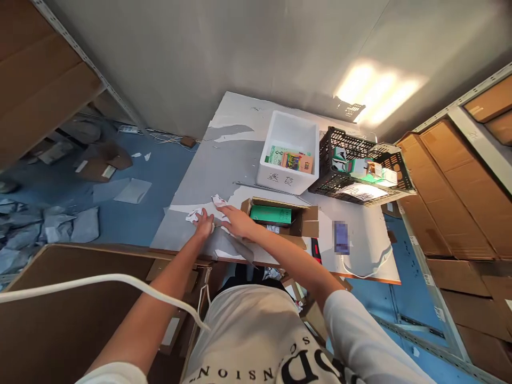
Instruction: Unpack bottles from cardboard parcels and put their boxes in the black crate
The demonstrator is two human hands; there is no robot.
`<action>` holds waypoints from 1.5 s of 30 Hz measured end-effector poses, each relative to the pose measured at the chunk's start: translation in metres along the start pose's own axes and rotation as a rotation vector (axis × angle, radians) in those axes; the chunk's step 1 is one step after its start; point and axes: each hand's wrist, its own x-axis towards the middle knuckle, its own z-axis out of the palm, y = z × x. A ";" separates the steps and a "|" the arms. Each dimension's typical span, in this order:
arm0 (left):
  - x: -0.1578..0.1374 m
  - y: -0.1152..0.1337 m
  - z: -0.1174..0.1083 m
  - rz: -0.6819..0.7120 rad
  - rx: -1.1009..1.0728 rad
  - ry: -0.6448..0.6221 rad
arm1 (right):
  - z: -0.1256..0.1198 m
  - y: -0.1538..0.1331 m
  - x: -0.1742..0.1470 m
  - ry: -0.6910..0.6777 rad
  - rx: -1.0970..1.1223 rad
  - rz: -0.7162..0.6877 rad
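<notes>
My left hand (205, 224) is closed on crumpled white paper (193, 215) over the near left part of the table. Close beside it, my right hand (239, 222) has its fingers bent around another crumpled white piece of paper (218, 201). Whether the two pieces are joined cannot be seen. Just right of my right hand lies an open cardboard box (306, 221) with a green box (271, 214) and some white paper inside. My right forearm passes in front of its near side.
A white bin (285, 184) with small packages and a black plastic crate (328, 178) holding boxes stand behind the cardboard box. A phone (341, 238) with a white cable lies at right. A large carton (80, 304) is at near left; shelves flank the table (236, 114).
</notes>
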 end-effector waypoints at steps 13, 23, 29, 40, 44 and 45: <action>-0.151 0.104 0.096 1.045 0.843 -0.380 | -0.026 0.147 -0.094 -0.038 -0.520 0.601; -0.148 0.081 0.117 0.983 1.021 -0.362 | -0.028 0.153 -0.110 -0.081 -0.494 0.477; -0.146 0.079 0.113 1.030 0.936 -0.361 | -0.044 0.146 -0.123 0.210 -0.255 0.161; -0.135 0.071 0.104 1.109 0.976 -0.321 | -0.027 0.105 -0.078 0.140 -0.409 0.188; -0.123 0.079 0.109 1.064 0.998 -0.304 | -0.050 0.093 -0.077 0.124 -0.449 0.178; -0.119 0.082 0.111 1.055 0.996 -0.297 | -0.060 0.091 -0.081 0.148 -0.456 0.170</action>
